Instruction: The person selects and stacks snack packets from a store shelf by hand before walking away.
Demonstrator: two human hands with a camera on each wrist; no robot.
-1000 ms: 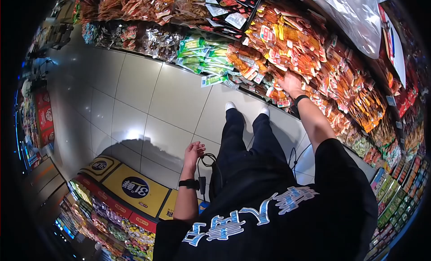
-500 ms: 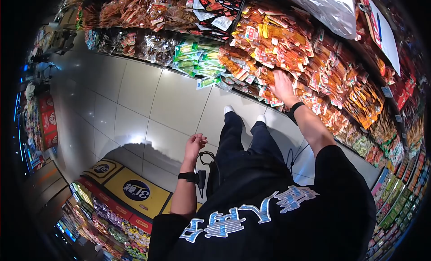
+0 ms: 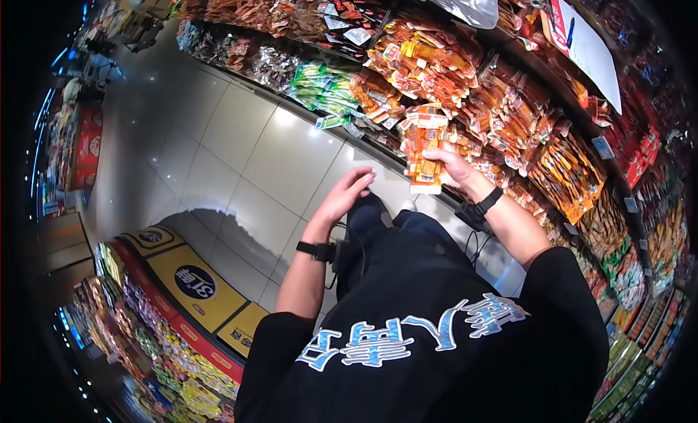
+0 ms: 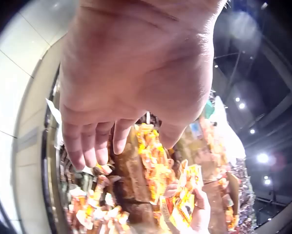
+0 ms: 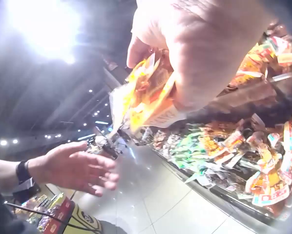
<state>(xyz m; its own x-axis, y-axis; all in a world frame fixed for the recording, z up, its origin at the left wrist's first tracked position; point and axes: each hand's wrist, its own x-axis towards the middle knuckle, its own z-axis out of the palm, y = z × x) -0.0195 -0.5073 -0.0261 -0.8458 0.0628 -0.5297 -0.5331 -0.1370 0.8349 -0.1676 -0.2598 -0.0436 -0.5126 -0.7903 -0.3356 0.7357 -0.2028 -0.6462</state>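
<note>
When inspected, found orange packets [image 3: 427,141] pinched in right hand [image 3: 456,168] over shelf's [image 3: 382,146] front edge, left hand [image 3: 343,199] relaxed, empty; judged packets light, pliable, slick, best gripped along side edges.

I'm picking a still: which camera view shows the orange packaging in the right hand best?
The head view: the orange packaging faces the camera, largely uncovered by the right hand. The left wrist view shows it small and washed out; the right wrist view has it close, but glaring and partly hidden.
</note>
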